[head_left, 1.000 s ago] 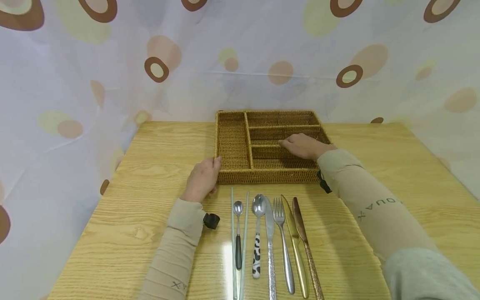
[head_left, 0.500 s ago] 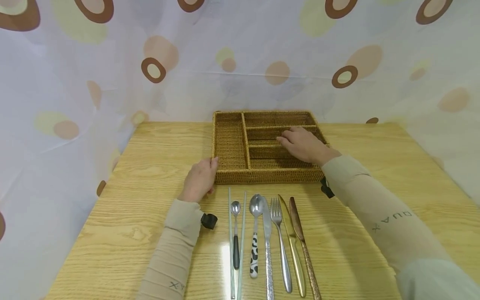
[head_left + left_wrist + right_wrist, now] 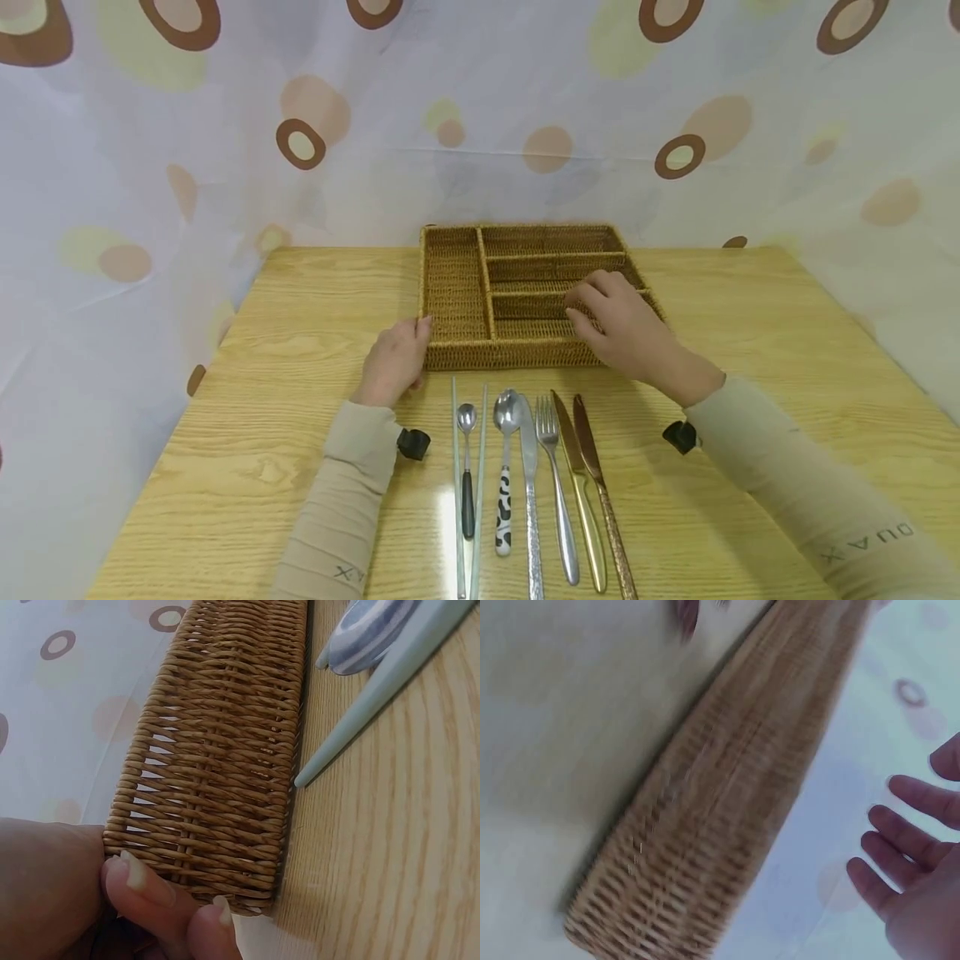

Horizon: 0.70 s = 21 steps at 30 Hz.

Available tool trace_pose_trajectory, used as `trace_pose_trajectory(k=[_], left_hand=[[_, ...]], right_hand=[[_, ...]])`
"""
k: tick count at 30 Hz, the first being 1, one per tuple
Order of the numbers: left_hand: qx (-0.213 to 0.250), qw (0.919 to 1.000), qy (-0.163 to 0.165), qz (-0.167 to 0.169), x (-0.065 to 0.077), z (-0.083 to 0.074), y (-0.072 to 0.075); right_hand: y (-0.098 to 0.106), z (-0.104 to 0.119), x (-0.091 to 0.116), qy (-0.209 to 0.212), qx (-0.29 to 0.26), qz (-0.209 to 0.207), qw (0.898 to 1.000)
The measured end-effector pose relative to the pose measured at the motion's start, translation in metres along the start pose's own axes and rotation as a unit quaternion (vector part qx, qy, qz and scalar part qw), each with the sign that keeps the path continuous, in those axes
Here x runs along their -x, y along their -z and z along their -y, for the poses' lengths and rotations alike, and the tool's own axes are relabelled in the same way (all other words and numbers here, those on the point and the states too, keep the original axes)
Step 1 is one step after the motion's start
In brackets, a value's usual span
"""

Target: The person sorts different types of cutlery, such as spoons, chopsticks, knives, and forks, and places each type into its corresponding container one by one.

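A brown wicker cutlery tray with several compartments lies at the back of the table. My left hand grips its front left corner, thumb at the rim and fingertips against the woven outside. Above the front right compartment hovers my right hand, fingers loosely bent and holding nothing; in the right wrist view its fingers are spread apart from the tray wall. It hides part of the tray's right side and front rim.
In front of the tray lie two pale green chopsticks, a small black-handled spoon, a spotted-handled spoon, a silver knife, a fork, a gold knife and a copper knife. A patterned curtain hangs behind.
My right hand has drawn back from the middle compartment toward the front of the tray, its fingers loosening apart. My left hand keeps its grip on the corner. The cutlery stays put.
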<state>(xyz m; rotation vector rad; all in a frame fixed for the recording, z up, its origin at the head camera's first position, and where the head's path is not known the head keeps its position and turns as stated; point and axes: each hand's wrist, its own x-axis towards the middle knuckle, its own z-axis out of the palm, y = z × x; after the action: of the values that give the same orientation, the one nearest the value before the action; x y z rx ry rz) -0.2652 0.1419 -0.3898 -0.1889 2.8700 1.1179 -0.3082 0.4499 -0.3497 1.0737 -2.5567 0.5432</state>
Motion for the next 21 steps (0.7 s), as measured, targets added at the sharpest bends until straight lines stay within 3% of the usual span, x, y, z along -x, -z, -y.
trace_pose_trajectory(k=[4, 9, 16, 21], left_hand=[[-0.004, 1.0000, -0.005, -0.003, 0.001, -0.001, 0.000], [-0.007, 1.0000, -0.005, -0.003, 0.001, -0.002, 0.001], [-0.003, 1.0000, 0.005, 0.004, 0.001, -0.002, 0.001], [-0.007, 1.0000, 0.001, 0.005, 0.000, -0.001, -0.001]], right_hand=[[0.004, 0.020, 0.029, -0.004, -0.019, -0.013, 1.000], [0.005, 0.039, 0.061, -0.068, -0.039, 0.057, 0.995], [-0.003, 0.050, 0.087, -0.149, -0.055, 0.152, 0.975], [-0.007, 0.063, 0.104, -0.198, -0.073, 0.209, 0.955]])
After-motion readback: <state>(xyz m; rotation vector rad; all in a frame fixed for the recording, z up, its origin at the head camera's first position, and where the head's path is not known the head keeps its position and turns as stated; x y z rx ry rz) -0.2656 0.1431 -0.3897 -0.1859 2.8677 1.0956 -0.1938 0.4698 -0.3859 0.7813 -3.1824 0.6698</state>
